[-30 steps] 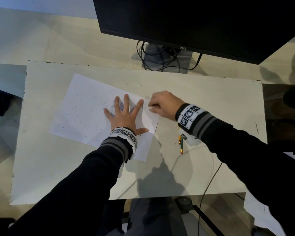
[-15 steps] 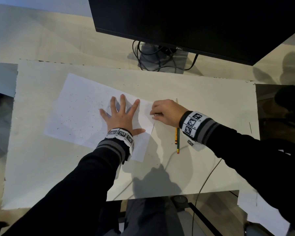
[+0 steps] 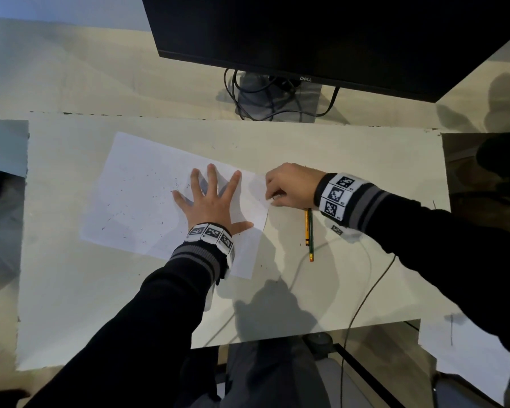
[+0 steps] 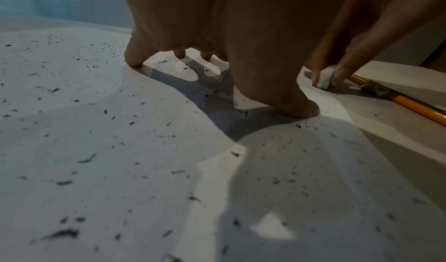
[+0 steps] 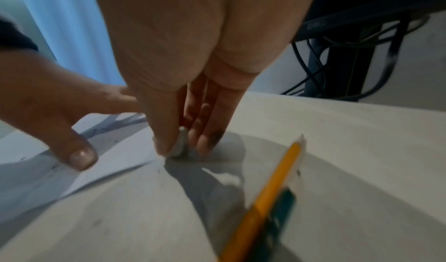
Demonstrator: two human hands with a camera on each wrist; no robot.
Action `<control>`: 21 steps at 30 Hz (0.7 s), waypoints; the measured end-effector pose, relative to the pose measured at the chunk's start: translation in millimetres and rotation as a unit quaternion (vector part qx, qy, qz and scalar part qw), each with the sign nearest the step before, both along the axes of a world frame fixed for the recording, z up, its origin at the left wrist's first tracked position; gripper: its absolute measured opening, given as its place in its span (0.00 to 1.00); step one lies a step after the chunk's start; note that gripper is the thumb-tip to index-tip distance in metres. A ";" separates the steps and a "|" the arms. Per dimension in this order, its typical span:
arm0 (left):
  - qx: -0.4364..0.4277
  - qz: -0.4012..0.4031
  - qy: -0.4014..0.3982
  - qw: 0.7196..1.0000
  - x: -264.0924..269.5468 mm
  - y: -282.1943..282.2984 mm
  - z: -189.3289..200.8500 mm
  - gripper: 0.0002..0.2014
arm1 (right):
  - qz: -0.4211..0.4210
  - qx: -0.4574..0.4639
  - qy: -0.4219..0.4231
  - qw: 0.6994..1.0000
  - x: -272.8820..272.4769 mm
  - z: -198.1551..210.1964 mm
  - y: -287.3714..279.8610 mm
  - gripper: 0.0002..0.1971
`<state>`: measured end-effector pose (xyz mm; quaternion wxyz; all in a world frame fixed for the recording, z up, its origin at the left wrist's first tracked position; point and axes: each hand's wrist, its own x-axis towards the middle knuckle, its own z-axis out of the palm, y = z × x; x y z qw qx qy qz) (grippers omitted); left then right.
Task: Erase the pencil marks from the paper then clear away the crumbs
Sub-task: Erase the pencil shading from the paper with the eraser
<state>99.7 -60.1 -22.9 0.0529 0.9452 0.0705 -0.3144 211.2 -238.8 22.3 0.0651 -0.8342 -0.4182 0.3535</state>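
Note:
A white sheet of paper [image 3: 142,195] lies on the desk, strewn with dark eraser crumbs [image 4: 62,233]. My left hand [image 3: 212,198] presses flat on the sheet's right part with fingers spread. My right hand [image 3: 289,187] pinches a small white eraser [image 4: 324,79] between thumb and fingers, its lower end down at the paper's right edge. In the right wrist view the eraser [image 5: 181,144] touches the surface right by the sheet's edge, with my left thumb [image 5: 79,155] beside it.
Two pencils, one yellow [image 3: 307,228] and one green [image 3: 311,240], lie just right of the paper under my right wrist. A black monitor [image 3: 336,33] with its stand and cables [image 3: 277,101] stands behind. A thin cable [image 3: 362,304] runs across the desk's front right.
My right hand with the eraser has stayed at the paper's right edge with only small shifts. The left hand stays pressed on the sheet. The head view has drifted a little.

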 end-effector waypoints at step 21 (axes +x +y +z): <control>0.003 0.003 0.002 1.000 -0.1 -0.7 1.9 0.55 | -0.071 0.027 -0.021 0.997 4.3 -3.0 -10.3 0.09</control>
